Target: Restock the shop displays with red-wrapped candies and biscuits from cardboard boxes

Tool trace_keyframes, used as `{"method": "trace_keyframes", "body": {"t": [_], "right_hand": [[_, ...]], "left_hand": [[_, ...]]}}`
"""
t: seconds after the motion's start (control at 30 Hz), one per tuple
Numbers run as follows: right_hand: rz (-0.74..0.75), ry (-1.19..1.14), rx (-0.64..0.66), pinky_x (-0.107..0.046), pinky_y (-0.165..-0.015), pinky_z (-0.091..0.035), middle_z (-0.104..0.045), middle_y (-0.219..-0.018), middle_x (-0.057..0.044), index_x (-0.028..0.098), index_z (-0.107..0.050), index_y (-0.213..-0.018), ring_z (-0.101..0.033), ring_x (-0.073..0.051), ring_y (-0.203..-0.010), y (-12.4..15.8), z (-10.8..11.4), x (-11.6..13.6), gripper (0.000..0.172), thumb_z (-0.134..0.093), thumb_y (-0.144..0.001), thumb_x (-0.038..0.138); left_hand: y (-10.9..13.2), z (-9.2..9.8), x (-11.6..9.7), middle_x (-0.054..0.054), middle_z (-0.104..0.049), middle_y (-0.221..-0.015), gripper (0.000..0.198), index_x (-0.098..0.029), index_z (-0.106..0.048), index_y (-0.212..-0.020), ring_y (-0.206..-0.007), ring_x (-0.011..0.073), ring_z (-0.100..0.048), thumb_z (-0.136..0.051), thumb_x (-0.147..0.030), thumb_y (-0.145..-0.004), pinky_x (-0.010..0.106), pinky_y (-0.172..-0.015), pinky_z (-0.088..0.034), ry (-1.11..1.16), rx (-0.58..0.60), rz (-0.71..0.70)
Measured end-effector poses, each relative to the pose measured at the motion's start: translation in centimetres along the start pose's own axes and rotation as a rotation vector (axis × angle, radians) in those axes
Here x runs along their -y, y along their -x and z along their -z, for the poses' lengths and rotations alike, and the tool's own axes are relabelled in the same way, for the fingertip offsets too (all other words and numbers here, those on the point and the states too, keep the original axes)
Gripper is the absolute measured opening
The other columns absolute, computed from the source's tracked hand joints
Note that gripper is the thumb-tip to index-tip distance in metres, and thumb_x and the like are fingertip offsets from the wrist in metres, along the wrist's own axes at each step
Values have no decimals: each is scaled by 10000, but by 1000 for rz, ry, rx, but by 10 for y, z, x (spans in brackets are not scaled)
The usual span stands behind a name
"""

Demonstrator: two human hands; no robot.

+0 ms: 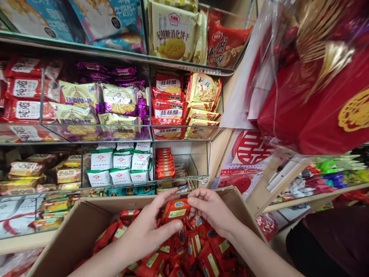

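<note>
A cardboard box [65,234] holds many small red wrapped snack packets [209,261] with yellow labels. Above the pile, one red snack packet [176,211] stands between my two hands. My right hand [211,211] pinches its right edge between thumb and fingertips. Spread wide, my left hand [148,231] is at the packet's left side, thumb apart and fingers reaching behind it; whether they touch it is hidden. Just behind the box, a shelf compartment holds a stack of similar red packets [165,163].
Glass-fronted shelves [123,134] of wrapped biscuits rise behind the box, with white and green packets [121,159] at left. A red bag in clear plastic [314,104] hangs at upper right. A person in dark clothing [331,242] is at lower right.
</note>
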State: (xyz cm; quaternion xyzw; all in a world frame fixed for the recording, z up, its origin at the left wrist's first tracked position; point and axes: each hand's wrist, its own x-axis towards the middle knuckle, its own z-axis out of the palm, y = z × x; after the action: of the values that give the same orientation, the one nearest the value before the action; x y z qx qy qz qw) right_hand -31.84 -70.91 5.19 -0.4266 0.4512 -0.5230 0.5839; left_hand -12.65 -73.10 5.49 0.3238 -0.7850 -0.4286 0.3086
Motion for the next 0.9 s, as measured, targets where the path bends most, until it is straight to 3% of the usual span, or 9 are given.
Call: {"method": "trace_keyframes", "body": {"t": [0.07, 0.17, 0.33, 0.5, 0.8, 0.9], "right_hand": [[5, -1, -33, -208, -519, -371, -533, -520, 49, 146, -559, -718, -462, -64, -485, 0, -1, -7, 263, -682, -642, 365], [76, 62, -43, -193, -552, -373, -538, -601, 51, 160, -584, -765, -462, -61, -554, 0, -1, -16, 248, -703, -628, 330], [114, 143, -39, -220, -587, -380, -545, -666, 20, 152, -604, -768, -464, -87, -614, 0, -4, -23, 234, -633, -698, 374], [116, 140, -61, -214, -555, -344, -511, -607, 33, 148, -571, -674, -419, -74, -570, 3, -7, -29, 237, -607, -722, 377], [110, 205, -47, -229, -617, -397, -592, -711, 1, 153, -608, -815, -503, -100, -651, 5, -6, -31, 247, -611, -714, 378], [61, 123, -70, -209, -528, -363, -560, -646, 17, 149, -582, -779, -465, -78, -559, 6, -8, -31, 263, -612, -707, 400]], "left_hand": [[-3, -7, -1, 36, -636, -1003, 458, -235, -432, -1213, -922, 187, -587, -535, -365, -786, 331, -830, -480, 180, -16, 98], [-7, -10, 2, 0, -644, -780, 411, -191, -535, -1103, -665, 137, -591, -588, -382, -743, 273, -600, -531, 487, -45, 259], [-4, -7, 5, -1, -651, -759, 356, -201, -590, -1052, -652, 118, -593, -637, -329, -723, 248, -544, -546, 839, -105, 426], [2, -6, 7, 39, -673, -841, 344, -200, -590, -1082, -645, 114, -608, -619, -278, -748, 266, -563, -556, 972, -122, 496], [8, -10, 12, 48, -683, -894, 380, -200, -588, -1092, -726, 155, -628, -639, -298, -728, 298, -596, -560, 972, -144, 474], [9, -11, 9, 42, -687, -906, 373, -214, -595, -1079, -711, 159, -637, -647, -296, -718, 317, -612, -562, 995, -162, 500]]}}
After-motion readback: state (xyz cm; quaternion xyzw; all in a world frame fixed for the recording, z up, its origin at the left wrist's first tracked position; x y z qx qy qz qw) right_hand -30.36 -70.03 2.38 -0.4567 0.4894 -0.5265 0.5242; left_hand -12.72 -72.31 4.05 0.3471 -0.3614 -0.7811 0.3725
